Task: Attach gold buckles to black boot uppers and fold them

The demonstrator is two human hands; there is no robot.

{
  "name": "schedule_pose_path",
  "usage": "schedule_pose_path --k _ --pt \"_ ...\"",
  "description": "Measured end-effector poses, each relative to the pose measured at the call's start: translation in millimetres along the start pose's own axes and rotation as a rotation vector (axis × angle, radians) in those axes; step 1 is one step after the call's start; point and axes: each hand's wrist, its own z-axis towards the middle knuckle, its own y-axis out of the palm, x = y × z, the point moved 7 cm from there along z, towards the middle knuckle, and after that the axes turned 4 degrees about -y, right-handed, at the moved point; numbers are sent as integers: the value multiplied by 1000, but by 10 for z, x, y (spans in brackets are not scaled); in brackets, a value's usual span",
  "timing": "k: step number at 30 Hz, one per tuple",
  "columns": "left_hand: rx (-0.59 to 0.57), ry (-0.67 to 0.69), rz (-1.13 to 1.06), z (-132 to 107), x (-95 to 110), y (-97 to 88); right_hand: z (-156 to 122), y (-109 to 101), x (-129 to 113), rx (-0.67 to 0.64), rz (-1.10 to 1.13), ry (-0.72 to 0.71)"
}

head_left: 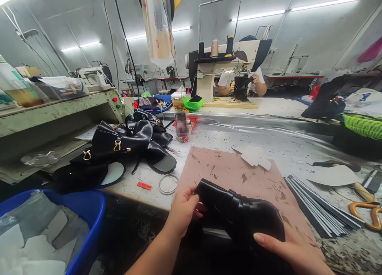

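A worker's left hand (183, 209) and right hand (291, 249) each keep a grip clamped on one end of a black leather upper (238, 215) (right thumb lying on top). It is held just above a pink mat (227, 167) on the table (298, 143). A stack of dark strips (316, 209) lies right of the right grip.

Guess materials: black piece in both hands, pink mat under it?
The black piece looks like leather or faux leather: glossy highlights, soft folds. The pink mat seems matte board or rubber, can't tell which: flat, scuffed, stained.
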Motion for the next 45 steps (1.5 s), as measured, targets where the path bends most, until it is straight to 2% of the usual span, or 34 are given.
schedule_pose_path --k 5,10,15,21,27,32,36,38,40,42,45 --pt "-15 -2 18 -34 22 38 -12 24 2 -2 55 18" --pt "-30 20 -55 -40 52 64 -21 33 -1 -28 29 29" --pt "65 66 -17 24 63 51 -13 18 -55 -17 -20 -38" --pt "90 110 -154 64 50 101 -13 0 -34 -90 -89 -39" --pt "71 76 -270 100 5 160 -5 -66 -26 -26 -40 -20" --pt "2 46 -93 83 0 198 -21 -69 -22 -1 31 -12" --pt "27 200 95 58 61 175 -56 -28 -29 -5 78 16" --pt "51 247 105 52 64 165 -68 -11 -43 -7 82 21" --pt "51 216 43 64 20 164 -72 -8 -54 -2 89 19" --pt "20 124 -25 86 -60 180 -74 -13 -54 5 112 17" --pt "-27 50 -14 104 -125 205 -79 -20 -42 20 145 16"
